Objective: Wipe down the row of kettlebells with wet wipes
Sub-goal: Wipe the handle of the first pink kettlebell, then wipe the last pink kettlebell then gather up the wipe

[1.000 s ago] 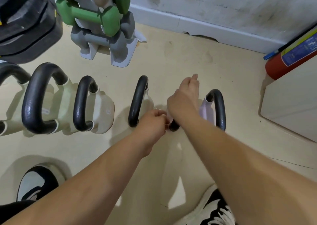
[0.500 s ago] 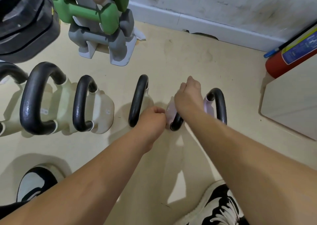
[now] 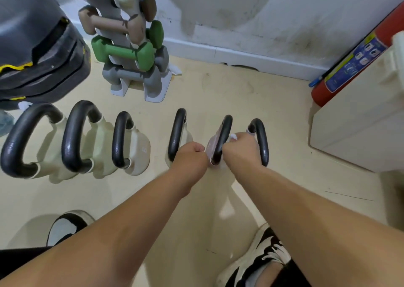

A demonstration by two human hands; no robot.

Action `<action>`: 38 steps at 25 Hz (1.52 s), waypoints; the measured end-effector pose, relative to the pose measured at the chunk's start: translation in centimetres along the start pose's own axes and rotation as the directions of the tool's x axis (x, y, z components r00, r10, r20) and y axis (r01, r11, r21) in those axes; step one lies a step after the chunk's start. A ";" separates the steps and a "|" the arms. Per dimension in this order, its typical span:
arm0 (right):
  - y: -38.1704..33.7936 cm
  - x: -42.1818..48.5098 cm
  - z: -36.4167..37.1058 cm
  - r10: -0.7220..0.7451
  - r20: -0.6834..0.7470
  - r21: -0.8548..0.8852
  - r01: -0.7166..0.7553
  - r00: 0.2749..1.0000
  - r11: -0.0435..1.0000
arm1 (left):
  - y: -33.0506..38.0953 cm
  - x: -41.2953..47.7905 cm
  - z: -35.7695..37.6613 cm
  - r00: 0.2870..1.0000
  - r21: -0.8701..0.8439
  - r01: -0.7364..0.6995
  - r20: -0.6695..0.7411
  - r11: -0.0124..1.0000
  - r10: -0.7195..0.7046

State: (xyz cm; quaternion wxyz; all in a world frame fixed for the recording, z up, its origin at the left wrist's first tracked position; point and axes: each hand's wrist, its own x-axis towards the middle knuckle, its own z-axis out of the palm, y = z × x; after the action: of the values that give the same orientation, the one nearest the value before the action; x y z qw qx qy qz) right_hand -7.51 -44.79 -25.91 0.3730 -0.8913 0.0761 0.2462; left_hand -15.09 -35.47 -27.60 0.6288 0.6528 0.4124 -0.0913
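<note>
A row of kettlebells with black handles stands on the beige floor: three cream ones at the left, one cream one in the middle, then a pale pink one and another at the right. My right hand is curled round a white wet wipe and presses it against the right side of the pink kettlebell's handle. My left hand is a fist against the left side of that kettlebell's body; what it grips is hidden.
A dumbbell rack stands behind the row, near the wall. A dark padded machine fills the far left. A red fire extinguisher leans at the right beside a cream cabinet. My shoes are below.
My right hand has pulled back from over the pink kettlebell to the near right side of its handle, and the wipe now shows. The camera tilted up, showing more of the rack.
</note>
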 end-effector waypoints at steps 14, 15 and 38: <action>-6.2 2.2 -12.3 -0.147 0.501 -0.484 0.416 0.853 0.770 | 6.7 -2.0 3.0 0.998 -0.030 -0.054 0.026 0.998 0.055; -5.1 3.9 -12.5 -0.227 0.446 -0.501 0.452 0.866 0.739 | 6.4 -1.7 3.9 0.998 0.004 -0.059 0.014 0.998 0.059; 7.2 14.7 -9.6 0.114 0.270 0.652 -0.269 0.956 0.709 | 9.3 10.5 18.1 0.917 0.932 -0.361 0.348 0.038 0.194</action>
State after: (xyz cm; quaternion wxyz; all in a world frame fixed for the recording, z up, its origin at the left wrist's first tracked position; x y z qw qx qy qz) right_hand 6.64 -55.93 -31.91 0.6519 -0.6479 0.2137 0.3311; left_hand 4.93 -46.01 -30.79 0.0601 0.9613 0.0693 -0.2596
